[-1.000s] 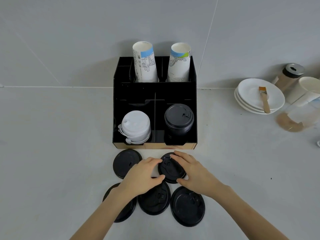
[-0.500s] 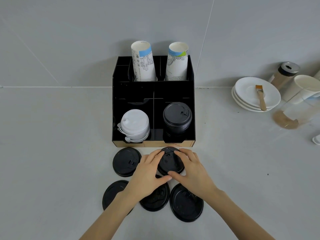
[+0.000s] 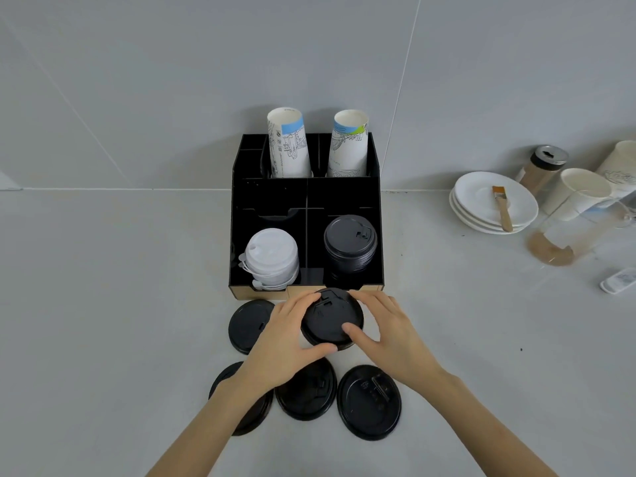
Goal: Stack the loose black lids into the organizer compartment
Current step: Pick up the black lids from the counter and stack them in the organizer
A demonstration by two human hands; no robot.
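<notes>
Gripping black lid [image 3: 331, 318], both hands

One black lid [image 3: 330, 321] — round, with a raised sip tab near its far edge — is held between the left hand [image 3: 285, 342] and the right hand [image 3: 389, 335], just in front of the organizer [image 3: 306, 201]. Four more loose black lids lie flat on the counter: one [image 3: 246, 327] beside the held lid, three in a nearer row [image 3: 223, 383] [image 3: 309, 394] [image 3: 370, 402]. A stack of black lids [image 3: 349, 242] stands in the organizer's front right compartment — upright, rising above the front wall.
</notes>
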